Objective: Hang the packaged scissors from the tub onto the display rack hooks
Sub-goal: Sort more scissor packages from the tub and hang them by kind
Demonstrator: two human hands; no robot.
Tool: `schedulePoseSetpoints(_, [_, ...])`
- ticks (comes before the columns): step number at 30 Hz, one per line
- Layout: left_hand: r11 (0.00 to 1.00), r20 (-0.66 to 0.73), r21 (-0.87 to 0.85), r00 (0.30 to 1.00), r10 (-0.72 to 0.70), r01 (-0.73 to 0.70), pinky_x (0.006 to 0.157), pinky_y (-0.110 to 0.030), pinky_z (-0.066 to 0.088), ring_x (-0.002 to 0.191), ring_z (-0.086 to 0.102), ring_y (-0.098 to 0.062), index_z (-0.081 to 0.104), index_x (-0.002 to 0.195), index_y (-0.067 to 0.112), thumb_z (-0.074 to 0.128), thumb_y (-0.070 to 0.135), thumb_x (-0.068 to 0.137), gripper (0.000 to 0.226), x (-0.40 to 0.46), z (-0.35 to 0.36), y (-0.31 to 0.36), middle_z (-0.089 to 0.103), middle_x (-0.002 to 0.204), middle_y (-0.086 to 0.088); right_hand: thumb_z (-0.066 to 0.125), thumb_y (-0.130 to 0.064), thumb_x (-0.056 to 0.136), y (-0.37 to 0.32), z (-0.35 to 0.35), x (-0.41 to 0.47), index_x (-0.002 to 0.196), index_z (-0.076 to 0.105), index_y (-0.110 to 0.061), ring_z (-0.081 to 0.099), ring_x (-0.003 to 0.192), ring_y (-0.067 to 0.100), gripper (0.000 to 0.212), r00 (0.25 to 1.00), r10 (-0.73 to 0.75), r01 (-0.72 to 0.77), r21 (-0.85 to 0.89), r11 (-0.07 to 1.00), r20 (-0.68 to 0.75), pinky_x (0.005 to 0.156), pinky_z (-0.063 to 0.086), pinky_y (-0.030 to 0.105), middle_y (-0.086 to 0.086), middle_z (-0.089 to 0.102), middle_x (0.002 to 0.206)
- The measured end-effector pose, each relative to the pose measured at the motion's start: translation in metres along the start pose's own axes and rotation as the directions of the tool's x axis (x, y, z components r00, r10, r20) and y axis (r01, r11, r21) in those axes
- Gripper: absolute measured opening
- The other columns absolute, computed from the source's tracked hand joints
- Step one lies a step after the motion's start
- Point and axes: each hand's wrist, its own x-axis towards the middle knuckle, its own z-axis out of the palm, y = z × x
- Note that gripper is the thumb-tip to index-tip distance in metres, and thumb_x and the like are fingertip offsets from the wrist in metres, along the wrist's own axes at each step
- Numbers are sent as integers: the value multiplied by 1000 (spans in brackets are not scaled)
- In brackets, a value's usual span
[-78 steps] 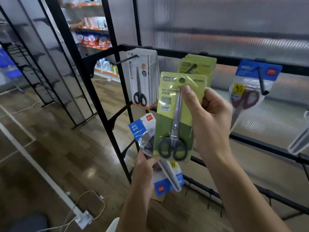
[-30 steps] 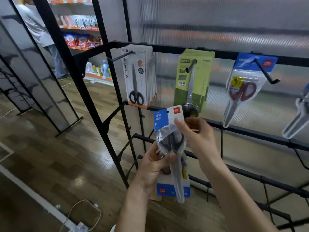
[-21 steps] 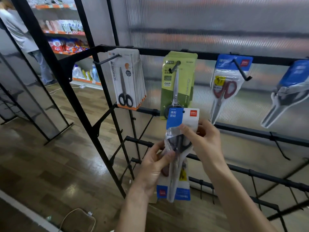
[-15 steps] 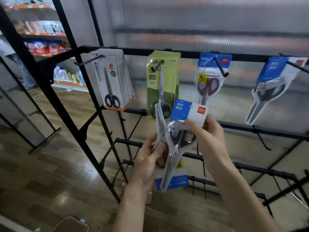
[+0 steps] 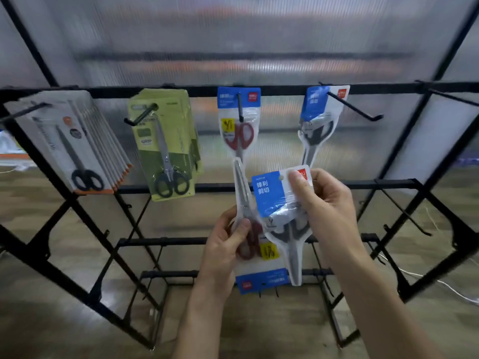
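My right hand [image 5: 324,203] pinches a grey-handled scissors pack [image 5: 280,216] by its blue and white header card, upright, below the rack's top row. My left hand [image 5: 223,244] grips a red-handled scissors pack [image 5: 255,257] upside down, its blue header at the bottom and its blade tip pointing up. On the black display rack [image 5: 285,89], the top hooks carry a white pack stack [image 5: 75,143], a green pack stack [image 5: 166,146], a red-handled pack [image 5: 239,120] and a grey-handled pack [image 5: 317,120]. The tub is out of view.
An unloaded hook [image 5: 445,95] juts out at the top right. Lower rack bars [image 5: 160,240] carry short bare hooks. A frosted panel stands behind the rack. A white cable [image 5: 440,283] lies on the wooden floor at the right.
The green pack now hangs on its hook. My view has swung right to face the rack. My right hand has drawn the grey-handled pack apart from the red-handled one in my left.
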Motion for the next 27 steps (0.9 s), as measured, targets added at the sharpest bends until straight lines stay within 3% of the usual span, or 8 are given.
schedulePoseSetpoints(3, [999,33,-10,999,-31,32,57,-23,55,56,63,-9,67,129,11,66,19,87,43,6,17,-6,66,62,5,64,-24,101,-9,-22,5,103,68,-1,73,70,13,24,996,-71,72,7,997,-55,56,55,21,6,75,82])
schedulePoseSetpoints(6, [996,44,-6,995,-88,88,68,-30,62,77,75,-15,64,136,11,66,19,88,49,8,32,-10,78,89,-5,67,-22,99,-18,-39,10,100,71,-3,67,65,7,20,978,-148,147,-16,989,-146,57,51,18,-2,72,76])
schedulePoseSetpoints(11, [990,-12,1,990,-139,139,77,-37,63,93,76,-22,68,132,16,68,24,87,45,13,51,-19,79,110,-11,68,-22,99,-37,-66,22,101,72,-5,70,71,11,17,939,-188,201,18,979,-288,58,55,20,0,75,82])
schedulePoseSetpoints(15, [985,-33,28,985,-168,169,86,-44,60,102,73,-28,66,137,18,69,27,89,49,14,62,-25,76,121,-16,67,-23,100,-44,-79,30,102,72,-6,70,70,9,18,933,-188,204,22,979,-306,58,56,20,-2,74,81])
schedulePoseSetpoints(27, [985,-65,14,983,-170,172,82,-40,63,98,77,-23,68,134,19,68,24,90,45,16,75,-32,78,118,-11,68,-22,100,-47,-90,43,105,71,-3,73,74,10,20,939,-206,234,73,969,-274,59,57,22,-2,74,82])
